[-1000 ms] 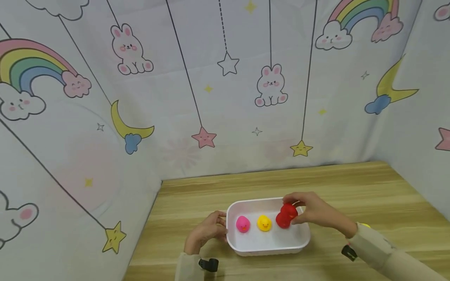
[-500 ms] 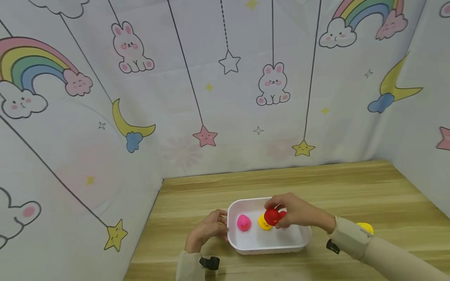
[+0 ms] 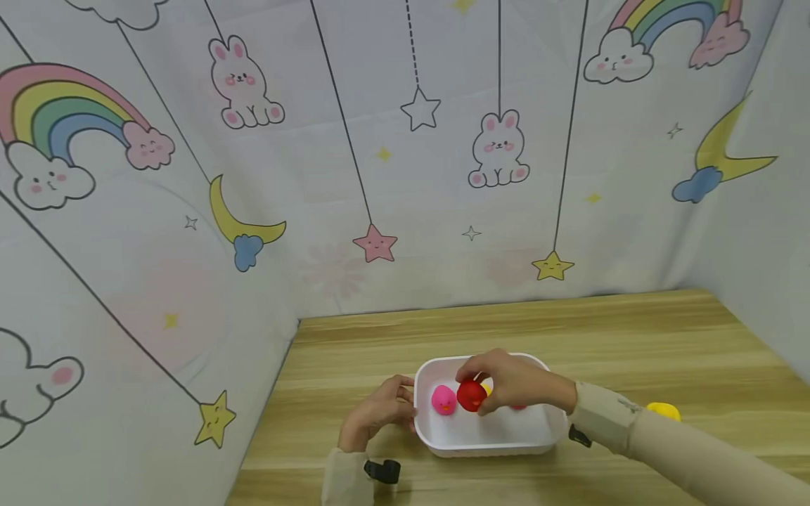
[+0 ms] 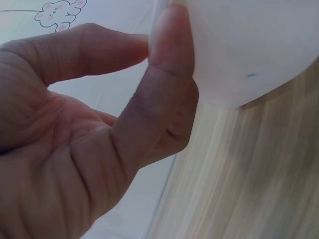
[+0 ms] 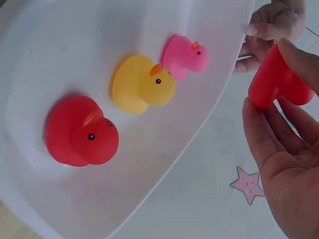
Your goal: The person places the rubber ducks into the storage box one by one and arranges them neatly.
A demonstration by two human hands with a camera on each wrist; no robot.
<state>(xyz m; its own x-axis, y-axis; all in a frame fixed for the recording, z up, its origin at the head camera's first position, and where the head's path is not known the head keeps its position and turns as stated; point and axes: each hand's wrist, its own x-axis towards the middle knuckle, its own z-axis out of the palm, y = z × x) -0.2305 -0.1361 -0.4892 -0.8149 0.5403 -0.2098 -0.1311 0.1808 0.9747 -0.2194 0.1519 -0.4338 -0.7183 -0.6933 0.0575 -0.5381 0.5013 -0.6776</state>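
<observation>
My right hand (image 3: 509,379) holds a red rubber duck (image 3: 470,396) between thumb and fingertips, above the white plastic tub (image 3: 487,448). Three more rubber ducks sit inside in a row. In the head view the pink duck (image 3: 444,402) is at the left. The right wrist view shows the yellow duck (image 5: 142,84) in the middle and another red duck (image 5: 82,132) at the other end; both are largely covered by my right hand in the head view. At the tub's left end, my left hand (image 3: 380,411) pinches the wall near the rim between thumb and finger.
The tub stands on a wood-grain table (image 3: 354,351). A yellow object (image 3: 664,411) lies right of the tub, partly hidden by the right sleeve (image 3: 633,429). White cloth walls (image 3: 430,281) with printed rabbits, stars and rainbows border the table at the back and sides.
My right hand has carried the red duck leftward, from over the other red duck, past the yellow one, to near the pink one. The left hand keeps its place at the tub.
</observation>
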